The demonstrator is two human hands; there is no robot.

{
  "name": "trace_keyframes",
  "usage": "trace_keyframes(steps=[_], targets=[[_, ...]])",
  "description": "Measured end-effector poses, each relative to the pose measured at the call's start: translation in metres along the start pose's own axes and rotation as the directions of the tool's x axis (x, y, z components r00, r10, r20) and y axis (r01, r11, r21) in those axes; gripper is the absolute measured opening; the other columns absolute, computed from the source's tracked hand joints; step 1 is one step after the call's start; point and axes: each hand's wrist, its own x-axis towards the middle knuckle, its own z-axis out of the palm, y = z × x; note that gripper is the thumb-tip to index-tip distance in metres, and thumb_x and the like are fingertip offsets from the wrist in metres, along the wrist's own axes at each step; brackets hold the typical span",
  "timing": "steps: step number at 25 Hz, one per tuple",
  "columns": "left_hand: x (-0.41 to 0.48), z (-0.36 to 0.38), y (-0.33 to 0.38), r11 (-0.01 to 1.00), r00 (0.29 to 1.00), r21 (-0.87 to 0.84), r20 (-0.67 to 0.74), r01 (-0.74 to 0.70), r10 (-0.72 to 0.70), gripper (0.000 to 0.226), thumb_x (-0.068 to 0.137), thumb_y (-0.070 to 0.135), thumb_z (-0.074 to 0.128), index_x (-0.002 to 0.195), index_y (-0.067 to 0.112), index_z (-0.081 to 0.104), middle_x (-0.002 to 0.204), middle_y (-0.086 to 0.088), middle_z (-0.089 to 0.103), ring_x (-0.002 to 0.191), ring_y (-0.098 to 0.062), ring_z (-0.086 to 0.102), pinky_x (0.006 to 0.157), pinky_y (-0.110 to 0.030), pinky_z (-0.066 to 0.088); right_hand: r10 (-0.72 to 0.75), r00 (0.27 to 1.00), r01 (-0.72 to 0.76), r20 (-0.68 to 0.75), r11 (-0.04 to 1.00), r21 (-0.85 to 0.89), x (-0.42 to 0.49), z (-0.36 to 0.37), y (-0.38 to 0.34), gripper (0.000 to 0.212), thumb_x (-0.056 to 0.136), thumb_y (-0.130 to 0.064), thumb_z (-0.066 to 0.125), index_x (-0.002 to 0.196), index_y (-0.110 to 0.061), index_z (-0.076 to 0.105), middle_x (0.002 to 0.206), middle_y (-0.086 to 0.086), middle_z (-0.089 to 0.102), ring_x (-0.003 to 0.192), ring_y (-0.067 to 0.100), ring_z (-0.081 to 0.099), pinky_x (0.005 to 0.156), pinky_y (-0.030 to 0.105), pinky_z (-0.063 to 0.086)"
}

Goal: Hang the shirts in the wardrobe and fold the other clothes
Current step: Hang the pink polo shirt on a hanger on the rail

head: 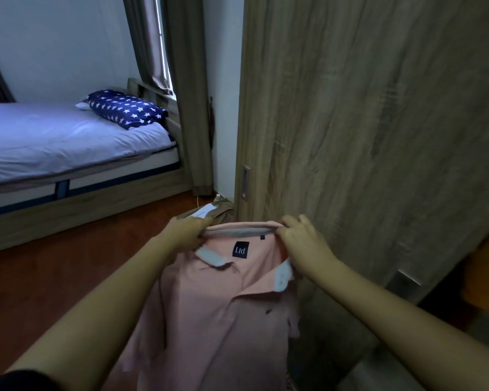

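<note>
A pink polo shirt (209, 311) with a white collar and a dark label hangs in front of me, its front facing the camera. My left hand (185, 231) grips the collar at its left end. My right hand (301, 241) grips the collar at its right end. The collar is stretched between both hands. The wooden wardrobe (364, 122) stands right behind the shirt, its sliding door showing a recessed handle (245, 182). No hanger is visible.
A bed (54, 142) with a pale sheet and a blue star-patterned pillow (126, 110) stands at the left. A brown garment with a white paper (209, 211) lies on the red-brown floor by the wardrobe's corner. A curtain (187, 94) hangs beside the window.
</note>
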Motion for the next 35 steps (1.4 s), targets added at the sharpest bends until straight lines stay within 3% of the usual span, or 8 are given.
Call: trace_keyframes(steps=[3,11,17,21,25,27,30,35], targets=[[-0.040,-0.023,-0.002,0.929,0.988,-0.368,-0.131,0.034,-0.088,0.033,0.068,0.010,0.062,0.094,0.025,0.050,0.099,-0.006,0.053,0.093,-0.026,0.053,0.064,-0.025,0.032,0.064,0.990,-0.070,0.127,0.996,0.046,-0.026,-0.013,-0.004,0.048,0.087,-0.006,0.051,0.133,-0.011,0.040,0.127,0.008,0.037,0.111,0.031,0.046,0.082,0.042,0.046],[-0.167,-0.159,0.066,0.991,0.916,-0.136,-0.399,-0.009,-0.047,0.018,0.060,0.000,0.073,0.074,0.008,0.066,0.070,-0.007,0.066,0.067,-0.023,0.059,0.059,-0.028,0.040,0.160,0.983,-0.168,0.095,0.983,0.081,-0.110,-0.125,0.003,0.027,0.078,-0.011,0.060,0.101,-0.017,0.073,0.108,0.015,0.068,0.100,0.032,0.063,0.084,0.030,0.049],[-0.211,-0.189,0.152,0.894,0.953,-0.409,-0.295,-0.185,0.062,0.040,0.071,-0.009,0.070,0.075,0.025,0.050,0.067,0.012,0.064,0.061,0.003,0.056,0.056,-0.010,0.042,0.360,0.930,-0.361,0.075,0.933,0.002,-0.198,-0.200,0.047,0.035,0.066,-0.021,0.071,0.101,-0.019,0.073,0.105,0.009,0.070,0.099,0.026,0.064,0.078,0.025,0.049],[-0.210,-0.191,0.206,0.893,0.760,-0.299,-0.647,-0.335,0.069,0.026,0.065,-0.005,0.054,0.061,0.019,0.060,0.101,-0.010,0.065,0.085,-0.017,0.058,0.073,-0.021,0.044,0.372,0.926,-0.376,0.068,0.926,0.043,-0.256,-0.221,0.063,0.029,0.067,-0.013,0.076,0.096,-0.016,0.074,0.096,0.003,0.065,0.086,0.019,0.061,0.066,0.026,0.045],[-0.205,-0.190,0.260,0.986,0.796,-0.058,-0.598,-0.158,0.093,0.028,0.069,0.009,0.057,0.081,0.026,0.076,0.097,-0.001,0.065,0.092,-0.029,0.059,0.076,-0.039,0.050,0.430,0.902,-0.412,-0.036,0.883,0.225,-0.307,-0.241,0.092,0.024,0.071,-0.002,0.072,0.088,-0.018,0.076,0.092,-0.001,0.066,0.095,0.019,0.062,0.070,0.024,0.045],[-0.197,-0.181,0.293,0.997,0.757,-0.012,-0.652,-0.080,0.053,0.023,0.078,0.015,0.059,0.096,0.022,0.070,0.105,-0.003,0.062,0.096,-0.034,0.055,0.076,-0.039,0.048,0.474,0.877,-0.458,-0.079,0.874,0.162,-0.330,-0.243,0.112,0.033,0.067,-0.005,0.073,0.096,-0.021,0.075,0.100,0.003,0.069,0.096,0.021,0.063,0.074,0.026,0.049],[-0.182,-0.154,0.350,0.976,0.870,0.202,-0.464,-0.080,0.168,0.035,0.085,0.025,0.056,0.118,0.013,0.049,0.120,-0.008,0.046,0.109,-0.033,0.052,0.077,-0.043,0.044,0.537,0.844,-0.536,0.002,0.842,0.066,-0.362,-0.240,0.135,0.037,0.062,-0.014,0.077,0.098,-0.019,0.073,0.096,0.004,0.068,0.087,0.021,0.063,0.064,0.024,0.047],[-0.160,-0.164,0.400,0.972,0.842,0.016,-0.496,-0.234,0.211,0.019,0.077,0.026,0.061,0.094,0.029,0.070,0.104,-0.005,0.062,0.097,-0.030,0.060,0.073,-0.037,0.052,0.649,0.755,-0.653,0.095,0.729,0.208,-0.416,-0.231,0.173,0.020,0.070,-0.005,0.068,0.078,-0.023,0.070,0.093,0.004,0.065,0.090,0.021,0.064,0.064,0.022,0.044]])
